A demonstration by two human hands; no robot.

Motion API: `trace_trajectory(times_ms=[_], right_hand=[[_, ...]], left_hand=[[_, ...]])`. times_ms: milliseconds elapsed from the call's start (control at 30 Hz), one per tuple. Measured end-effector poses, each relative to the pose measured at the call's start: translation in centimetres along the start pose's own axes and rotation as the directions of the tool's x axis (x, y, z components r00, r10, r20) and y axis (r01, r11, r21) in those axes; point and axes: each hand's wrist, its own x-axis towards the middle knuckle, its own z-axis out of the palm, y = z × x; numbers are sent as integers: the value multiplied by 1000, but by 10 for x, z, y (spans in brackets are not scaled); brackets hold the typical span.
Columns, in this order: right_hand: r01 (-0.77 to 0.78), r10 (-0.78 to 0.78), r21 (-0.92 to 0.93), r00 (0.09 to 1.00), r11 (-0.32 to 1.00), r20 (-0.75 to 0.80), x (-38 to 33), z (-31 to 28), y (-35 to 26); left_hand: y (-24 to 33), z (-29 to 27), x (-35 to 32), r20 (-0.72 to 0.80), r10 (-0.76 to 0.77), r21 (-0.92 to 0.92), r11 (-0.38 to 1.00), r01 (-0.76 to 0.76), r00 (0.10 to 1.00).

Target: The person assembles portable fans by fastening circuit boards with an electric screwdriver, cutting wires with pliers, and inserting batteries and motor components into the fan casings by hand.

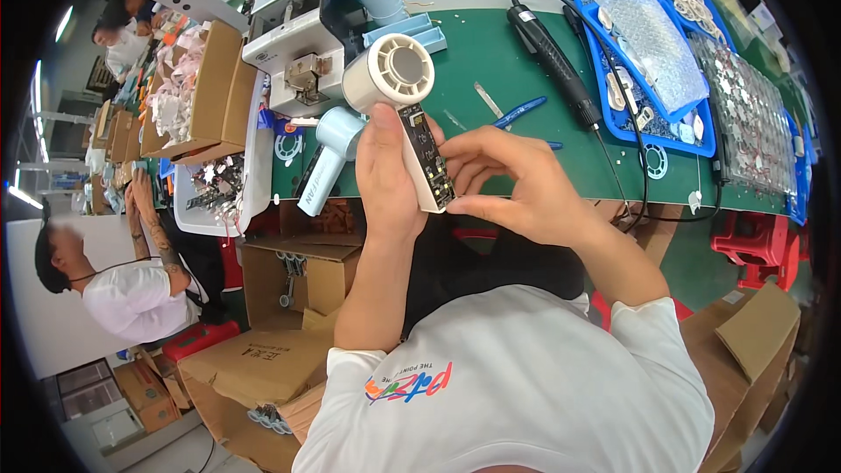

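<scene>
The left hand (383, 166) wraps around the handle of a white fan (388, 70), held over the near edge of the green tabletop (473, 44), its circuit board (425, 149) exposed. The right hand (526, 182) is half curled, fingers and thumb at the board; whether it grips cannot be told.

Between the left hand (385, 177) and the right hand (521, 180) is a white, round-headed plastic fan (416, 123); on the green table (469, 44) just left of the left hand lies a light-blue plastic fan (326, 166), with a boxy white-and-black machine (302, 39) beyond it. Beyond the right hand is a black cylindrical electric screwdriver (554, 61), and right of that, clear bubble wrap (653, 44) in a blue plastic tray (678, 113).
</scene>
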Motion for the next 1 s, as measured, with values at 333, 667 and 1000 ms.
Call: trace_trajectory(times_ms=[333, 667, 1000], right_hand=[[-13, 13, 5, 1000, 1000, 2, -7, 4, 8], [85, -138, -857, 990, 509, 17, -5, -50, 5], [-194, 160, -932, 976, 307, -151, -15, -67, 14]], left_hand=[[-5, 6, -8, -62, -51, 15, 999, 52, 997], [-9, -31, -7, 0, -12, -114, 993, 12, 1000], [-12, -38, -7, 19, -51, -188, 981, 54, 998]])
